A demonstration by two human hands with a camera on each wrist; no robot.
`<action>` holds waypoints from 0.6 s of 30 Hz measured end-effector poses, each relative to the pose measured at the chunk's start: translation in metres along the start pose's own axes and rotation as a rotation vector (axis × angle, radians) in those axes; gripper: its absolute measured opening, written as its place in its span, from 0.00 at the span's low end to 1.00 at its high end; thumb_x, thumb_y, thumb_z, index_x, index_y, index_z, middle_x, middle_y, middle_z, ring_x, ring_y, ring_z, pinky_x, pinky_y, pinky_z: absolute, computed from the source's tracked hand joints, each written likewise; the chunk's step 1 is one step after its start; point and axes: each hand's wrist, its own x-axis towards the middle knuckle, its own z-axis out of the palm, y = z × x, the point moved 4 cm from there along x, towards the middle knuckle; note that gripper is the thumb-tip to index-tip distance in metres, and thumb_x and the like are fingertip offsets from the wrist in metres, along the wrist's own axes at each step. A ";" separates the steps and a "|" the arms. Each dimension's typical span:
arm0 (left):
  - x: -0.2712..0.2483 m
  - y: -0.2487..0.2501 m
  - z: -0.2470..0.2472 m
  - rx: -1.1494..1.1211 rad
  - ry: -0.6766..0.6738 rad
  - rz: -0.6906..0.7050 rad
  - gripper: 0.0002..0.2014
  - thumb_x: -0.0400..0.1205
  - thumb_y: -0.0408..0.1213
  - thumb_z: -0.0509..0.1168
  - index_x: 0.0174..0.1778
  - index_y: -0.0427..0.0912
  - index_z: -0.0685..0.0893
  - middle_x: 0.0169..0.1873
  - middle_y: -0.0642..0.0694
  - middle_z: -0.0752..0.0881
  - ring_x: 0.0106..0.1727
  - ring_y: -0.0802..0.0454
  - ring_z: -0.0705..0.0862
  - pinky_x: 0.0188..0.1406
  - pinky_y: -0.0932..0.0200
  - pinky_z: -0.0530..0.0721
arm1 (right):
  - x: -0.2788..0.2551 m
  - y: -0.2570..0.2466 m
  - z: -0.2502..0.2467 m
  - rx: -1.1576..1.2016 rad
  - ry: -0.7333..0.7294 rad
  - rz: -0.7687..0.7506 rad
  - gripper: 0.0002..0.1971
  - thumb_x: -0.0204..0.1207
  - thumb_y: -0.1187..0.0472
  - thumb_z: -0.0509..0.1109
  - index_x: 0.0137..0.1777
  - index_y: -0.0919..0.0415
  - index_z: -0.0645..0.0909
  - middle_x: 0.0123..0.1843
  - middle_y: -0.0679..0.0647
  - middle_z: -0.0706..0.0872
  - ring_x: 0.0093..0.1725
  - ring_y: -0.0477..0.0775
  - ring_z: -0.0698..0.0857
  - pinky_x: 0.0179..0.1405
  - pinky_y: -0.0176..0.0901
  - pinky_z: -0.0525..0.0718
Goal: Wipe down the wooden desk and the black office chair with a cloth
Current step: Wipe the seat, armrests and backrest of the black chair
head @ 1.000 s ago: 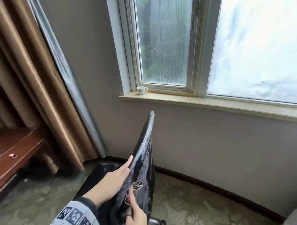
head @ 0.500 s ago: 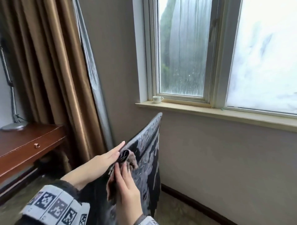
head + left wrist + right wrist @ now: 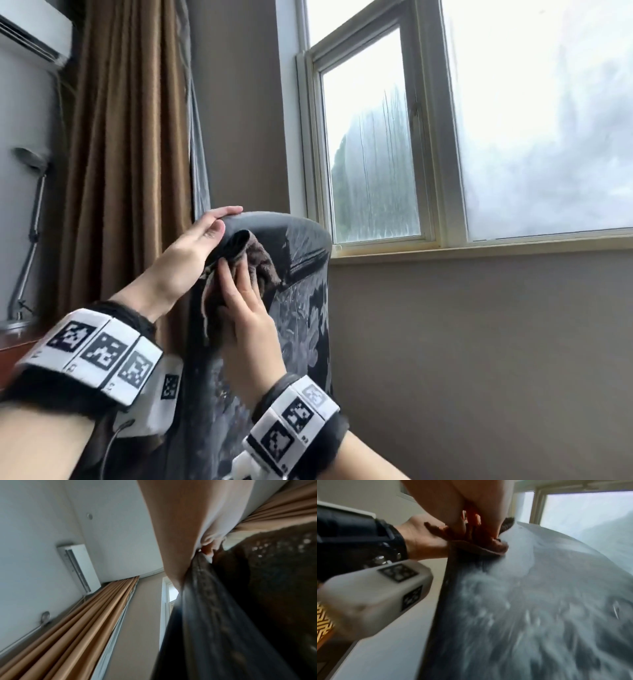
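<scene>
Evidently wiping the black office chair [image 3: 308, 294]: left hand [image 3: 191, 251] fingers clamp its top, right hand [image 3: 248, 311] presses brown cloth [image 3: 263, 267] flat-fingered; sweep onward next.

Daylight: soft, from window [image 3: 531, 137], panes blown out white. Left of room dimmer. Wrist views: chair [image 3: 539, 615] motion-blurred, edges strongly distorted, foreground unfocused.

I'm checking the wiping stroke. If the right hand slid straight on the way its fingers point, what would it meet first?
Probably the bunched fold of the cloth just above the right hand, then the rounded top edge of the chair back, which the left hand grips beside it.
</scene>
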 end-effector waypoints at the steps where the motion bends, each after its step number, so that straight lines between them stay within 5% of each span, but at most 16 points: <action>1: -0.003 0.006 0.003 0.006 0.019 0.010 0.16 0.89 0.40 0.49 0.66 0.52 0.79 0.64 0.48 0.83 0.70 0.54 0.77 0.76 0.53 0.69 | 0.010 0.002 -0.004 -0.020 0.003 -0.032 0.29 0.79 0.65 0.49 0.82 0.55 0.56 0.84 0.54 0.49 0.84 0.54 0.47 0.82 0.52 0.59; 6: -0.007 0.011 -0.008 0.171 0.134 0.046 0.14 0.88 0.38 0.53 0.62 0.57 0.79 0.62 0.52 0.84 0.67 0.58 0.80 0.75 0.53 0.71 | 0.073 0.034 -0.025 0.067 0.084 0.083 0.32 0.80 0.74 0.56 0.81 0.51 0.57 0.84 0.51 0.50 0.83 0.51 0.48 0.82 0.40 0.54; 9: -0.008 0.011 -0.015 0.398 0.156 0.036 0.15 0.87 0.41 0.55 0.66 0.60 0.78 0.61 0.56 0.83 0.63 0.59 0.80 0.68 0.64 0.72 | 0.072 0.056 -0.027 0.095 0.117 0.163 0.32 0.81 0.74 0.55 0.81 0.49 0.55 0.84 0.48 0.49 0.83 0.47 0.47 0.79 0.26 0.49; 13: -0.005 0.015 -0.017 0.621 0.152 0.058 0.18 0.85 0.43 0.58 0.71 0.61 0.75 0.61 0.58 0.83 0.63 0.61 0.79 0.54 0.77 0.69 | 0.037 0.017 0.001 0.031 0.100 -0.100 0.37 0.75 0.79 0.57 0.81 0.55 0.52 0.84 0.49 0.47 0.84 0.50 0.44 0.82 0.35 0.48; 15: -0.007 0.017 -0.020 0.631 0.156 0.058 0.19 0.84 0.42 0.60 0.71 0.62 0.75 0.63 0.59 0.83 0.65 0.60 0.79 0.61 0.73 0.71 | 0.033 0.018 0.003 0.030 0.071 -0.157 0.36 0.75 0.80 0.55 0.81 0.56 0.52 0.84 0.52 0.50 0.84 0.51 0.47 0.82 0.36 0.49; 18: -0.011 0.019 -0.021 0.614 0.194 0.055 0.20 0.83 0.38 0.63 0.70 0.60 0.77 0.62 0.55 0.84 0.66 0.57 0.80 0.69 0.62 0.73 | 0.050 0.063 -0.017 -0.002 0.088 0.079 0.40 0.73 0.82 0.54 0.81 0.52 0.51 0.84 0.48 0.49 0.83 0.49 0.51 0.77 0.24 0.51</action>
